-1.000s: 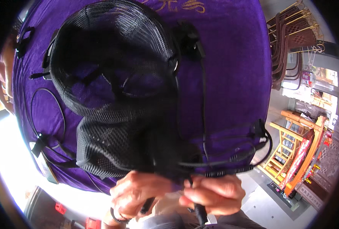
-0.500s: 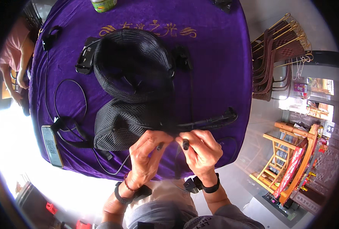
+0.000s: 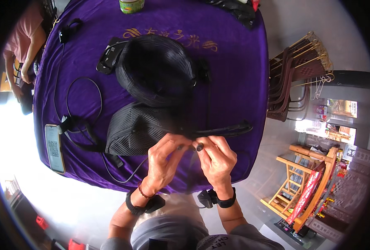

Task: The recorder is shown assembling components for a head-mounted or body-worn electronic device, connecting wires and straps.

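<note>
A black mesh bag lies on the purple tablecloth, with a round black mesh hoop behind it. My left hand pinches the bag's right edge where a thin black rod sticks out to the right. My right hand holds a small black cylindrical end piece at its fingertips, right beside the left hand's fingers. Both wrists wear black bands.
A phone lies at the cloth's left edge beside black straps and a looped cable. A green can stands at the far side. Another person sits at the far left. Stacked dark chairs stand on the right.
The view has pulled back and the table now looks farther away. My hands have stayed together at the bag's near right edge, fingers still working the rod's end.
</note>
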The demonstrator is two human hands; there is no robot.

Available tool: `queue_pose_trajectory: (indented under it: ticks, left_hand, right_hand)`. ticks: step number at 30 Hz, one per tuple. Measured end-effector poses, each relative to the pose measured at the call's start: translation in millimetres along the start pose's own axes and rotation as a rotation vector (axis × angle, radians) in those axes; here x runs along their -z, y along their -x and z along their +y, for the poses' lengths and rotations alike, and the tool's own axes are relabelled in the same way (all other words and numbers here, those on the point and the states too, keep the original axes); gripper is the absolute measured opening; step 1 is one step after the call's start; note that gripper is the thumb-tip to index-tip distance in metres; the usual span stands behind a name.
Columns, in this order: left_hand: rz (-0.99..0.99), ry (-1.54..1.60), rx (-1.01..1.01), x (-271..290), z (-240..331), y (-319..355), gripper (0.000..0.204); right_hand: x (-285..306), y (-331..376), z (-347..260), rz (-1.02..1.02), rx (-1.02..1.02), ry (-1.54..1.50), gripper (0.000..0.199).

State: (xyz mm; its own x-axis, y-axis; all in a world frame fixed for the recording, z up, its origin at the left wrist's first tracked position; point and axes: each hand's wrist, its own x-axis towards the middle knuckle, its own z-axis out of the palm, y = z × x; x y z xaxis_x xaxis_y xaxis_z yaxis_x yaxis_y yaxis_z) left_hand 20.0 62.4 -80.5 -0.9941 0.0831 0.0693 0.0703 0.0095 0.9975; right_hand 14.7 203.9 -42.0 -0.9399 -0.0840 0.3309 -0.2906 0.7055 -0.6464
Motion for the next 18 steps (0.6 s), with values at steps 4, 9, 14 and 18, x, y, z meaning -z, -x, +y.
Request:
queue_pose_trajectory:
  ticks: [4, 9, 14, 18]
  left_hand:
    - [-0.006, 0.019, -0.002, 0, 0, -2, 0.014]
    - [-0.024, 0.048, 0.043, 1, 1, -3, 0.017]
    - [-0.02, -0.01, 0.007, -8, 10, -12, 0.037]
    - [-0.094, -0.081, -0.01, -10, 11, -22, 0.033]
  right_hand:
    - [-1, -1, 0, -0.003, 0.001, 0.024, 0.009]
    - [-3, -4, -1, -0.014, 0.015, 0.041, 0.009]
    - [-2, -11, -12, 0.024, -0.007, 0.029, 0.019]
    - [9, -6, -9, -0.039, -0.309, -0.346, 0.024]
